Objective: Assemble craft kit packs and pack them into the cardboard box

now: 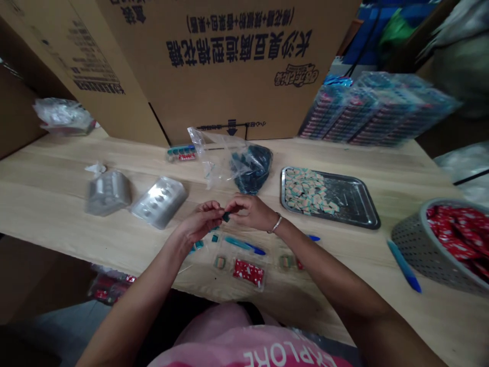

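My left hand (201, 222) and my right hand (250, 211) meet over the wooden table (49, 188), fingers pinched together on a small dark teal piece (226, 216) held between them. Just below the hands lies a clear plastic tray (244, 260) holding a blue pen (244, 245), small pale erasers (219, 262) and a red packet (249, 271). Behind the hands sits an open clear bag of dark teal pieces (252, 165). A metal tray (353, 201) with several small pale pieces lies to the right.
Large cardboard boxes (229, 66) stand along the back. Stacks of clear blister shells (158, 201) lie at left, packed sets (367, 109) are piled at back right. A grey basket (416, 244) of red packets and a loose blue pen (404, 266) sit at right.
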`<state>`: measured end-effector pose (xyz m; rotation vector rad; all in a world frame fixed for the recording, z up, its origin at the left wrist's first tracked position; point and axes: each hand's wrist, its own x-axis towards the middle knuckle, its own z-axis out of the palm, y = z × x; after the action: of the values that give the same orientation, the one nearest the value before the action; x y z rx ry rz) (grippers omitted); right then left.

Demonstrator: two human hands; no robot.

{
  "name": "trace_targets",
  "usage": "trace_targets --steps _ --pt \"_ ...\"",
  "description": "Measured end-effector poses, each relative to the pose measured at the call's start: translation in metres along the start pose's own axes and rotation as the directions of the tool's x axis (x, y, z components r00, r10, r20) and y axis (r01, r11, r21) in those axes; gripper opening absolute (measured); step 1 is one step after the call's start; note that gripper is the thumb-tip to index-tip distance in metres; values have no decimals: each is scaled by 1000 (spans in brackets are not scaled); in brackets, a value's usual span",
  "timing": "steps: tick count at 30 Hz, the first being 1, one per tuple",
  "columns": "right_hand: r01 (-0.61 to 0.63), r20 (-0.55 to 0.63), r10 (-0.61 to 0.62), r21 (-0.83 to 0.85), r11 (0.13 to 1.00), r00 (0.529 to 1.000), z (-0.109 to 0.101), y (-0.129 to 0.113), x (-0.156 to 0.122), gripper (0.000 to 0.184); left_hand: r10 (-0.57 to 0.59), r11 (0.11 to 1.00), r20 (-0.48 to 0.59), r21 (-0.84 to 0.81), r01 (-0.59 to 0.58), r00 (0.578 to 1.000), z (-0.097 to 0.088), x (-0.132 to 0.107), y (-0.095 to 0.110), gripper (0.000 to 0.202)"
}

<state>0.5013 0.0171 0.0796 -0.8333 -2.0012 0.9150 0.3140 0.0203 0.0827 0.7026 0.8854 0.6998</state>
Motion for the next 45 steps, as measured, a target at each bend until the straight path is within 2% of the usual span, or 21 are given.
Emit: trace_targets --steps 3,6,8,12,14,18,21,23,26,28,30,33,36,38,40,42,43,45 --pt "0 -46 -4 -83 997 999 -10 -5 -12 10 4 1000 28 -28 -3 1000 13 8 0 31" --pt "-19 -97 1 -180 984 995 -19 -7 -18 7 38 999 75 18 -39 996 28 17 3 29" --pt "-4 -94 -19 -239 971 995 -25 -8 -18 9 122 989 92 69 -129 988 36 23 5 30" --pt "9 -99 -47 -351 936 994 -30 -8 -21 15 322 923 59 203 -327 945 47 27 3 32" --pt "-26 -132 -18 -320 947 991 -29 -6 -23 14 295 922 41 250 -296 954 48 26 0 32" --pt "-73 -181 43 -162 984 983 -25 -3 -28 13 139 965 60 217 -149 988 47 21 -5 31" --pt "-74 -201 37 -182 981 979 -21 -2 -30 13 138 970 85 190 -152 987 49 21 -6 29" --pt "-67 -197 9 -289 955 980 -18 -3 -31 15 196 950 71 235 -208 978 51 23 -8 25" --pt "-82 -160 9 -459 885 987 -9 -3 -34 17 367 845 20 411 -343 930 54 24 -13 23" --pt "-117 -182 35 -463 879 983 -4 -3 -37 18 414 811 17 447 -377 910 54 23 -17 23" --pt "-135 -237 42 -391 911 971 -2 -5 -40 17 369 868 32 345 -357 929 52 21 -18 27" --pt "-73 -290 -8 -267 961 957 -2 -11 -44 15 221 969 74 100 -228 972 46 18 -17 35" --pt "9 -301 -57 -157 988 952 -5 -16 -47 15 132 990 123 -66 -124 984 41 14 -19 34" --pt "16 -332 -29 -44 999 943 -5 -16 -49 14 123 991 135 -78 -113 983 39 10 -24 30" --pt "-31 -369 73 120 992 926 -4 -12 -51 13 176 984 128 4 -178 976 38 6 -32 30" --pt "-120 -351 233 315 942 907 -1 -8 -52 14 306 928 120 185 -324 944 38 2 -38 28" --pt "-176 -320 320 406 897 892 1 -6 -53 15 391 857 128 312 -411 912 38 0 -40 25" --pt "-295 -223 494 576 762 840 4 -3 -54 18 529 610 217 575 -545 821 37 -4 -41 19"
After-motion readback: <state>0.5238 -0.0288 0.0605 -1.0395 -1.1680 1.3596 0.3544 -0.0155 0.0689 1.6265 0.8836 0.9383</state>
